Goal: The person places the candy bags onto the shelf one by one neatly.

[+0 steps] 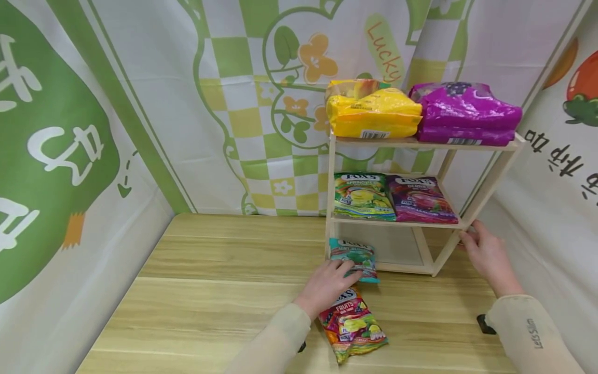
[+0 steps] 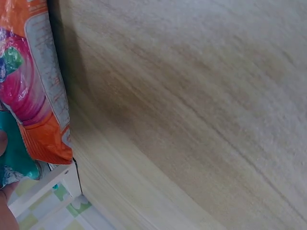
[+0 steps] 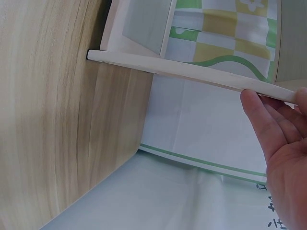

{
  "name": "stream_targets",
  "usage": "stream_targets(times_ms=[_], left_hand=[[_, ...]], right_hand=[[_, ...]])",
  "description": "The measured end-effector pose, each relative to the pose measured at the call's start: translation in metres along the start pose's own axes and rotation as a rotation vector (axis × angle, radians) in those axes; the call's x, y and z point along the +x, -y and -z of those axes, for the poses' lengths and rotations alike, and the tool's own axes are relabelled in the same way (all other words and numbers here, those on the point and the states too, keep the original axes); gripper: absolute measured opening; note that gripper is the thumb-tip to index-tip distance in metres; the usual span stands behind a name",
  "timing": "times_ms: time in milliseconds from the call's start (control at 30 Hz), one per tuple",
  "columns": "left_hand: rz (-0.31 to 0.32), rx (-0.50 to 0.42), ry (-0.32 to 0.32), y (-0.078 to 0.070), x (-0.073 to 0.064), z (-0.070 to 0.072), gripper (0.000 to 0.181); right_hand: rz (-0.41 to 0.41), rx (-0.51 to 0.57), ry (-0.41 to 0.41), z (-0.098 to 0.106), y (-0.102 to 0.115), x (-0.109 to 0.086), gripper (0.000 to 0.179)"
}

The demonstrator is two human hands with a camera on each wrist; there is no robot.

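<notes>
My left hand (image 1: 329, 285) holds a teal FOX'S candy bag (image 1: 362, 262) at the front left corner of the wooden rack's bottom shelf. The wrist view shows only the edge of this teal bag (image 2: 17, 148) and bits of the fingers. Just below that hand, a red and orange FOX'S fruits candy bag (image 1: 352, 324) lies on the table. My right hand (image 1: 488, 254) grips the right front post of the wooden rack (image 1: 460, 228); in the right wrist view, the fingers (image 3: 261, 120) meet the pale post (image 3: 192, 72).
On the rack's top lie a yellow bag (image 1: 374, 114) and a purple bag (image 1: 467, 117). A green candy bag (image 1: 364, 197) and a dark purple candy bag (image 1: 420, 200) fill the middle shelf. Printed curtains (image 1: 154, 104) stand around the wooden table (image 1: 210, 291).
</notes>
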State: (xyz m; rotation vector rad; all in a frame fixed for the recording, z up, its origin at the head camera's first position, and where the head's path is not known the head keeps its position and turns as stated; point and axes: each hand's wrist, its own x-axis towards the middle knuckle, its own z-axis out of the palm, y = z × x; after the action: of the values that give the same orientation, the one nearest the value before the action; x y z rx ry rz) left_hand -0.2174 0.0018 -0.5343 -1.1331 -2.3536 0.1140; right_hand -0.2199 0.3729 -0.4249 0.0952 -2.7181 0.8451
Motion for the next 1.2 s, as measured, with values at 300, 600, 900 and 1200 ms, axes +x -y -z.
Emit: stream_targets(times_ms=[300, 600, 900, 1200], left_hand=[[0.021, 0.014, 0.059, 0.001, 0.002, -0.003, 0.048], [0.060, -0.015, 0.099, 0.002, 0.007, -0.005, 0.046], [0.104, -0.002, 0.100, 0.002, 0.012, -0.010, 0.039], [0.158, 0.019, 0.117, 0.001, 0.016, -0.017, 0.039]], right_hand=[[0.011, -0.003, -0.010, 0.000, 0.000, 0.001, 0.041], [0.019, -0.011, -0.026, 0.000, 0.000, 0.000, 0.039], [0.030, -0.013, -0.035, 0.000, -0.002, 0.000, 0.039], [-0.002, -0.028, -0.006, 0.000, -0.002, 0.002, 0.044]])
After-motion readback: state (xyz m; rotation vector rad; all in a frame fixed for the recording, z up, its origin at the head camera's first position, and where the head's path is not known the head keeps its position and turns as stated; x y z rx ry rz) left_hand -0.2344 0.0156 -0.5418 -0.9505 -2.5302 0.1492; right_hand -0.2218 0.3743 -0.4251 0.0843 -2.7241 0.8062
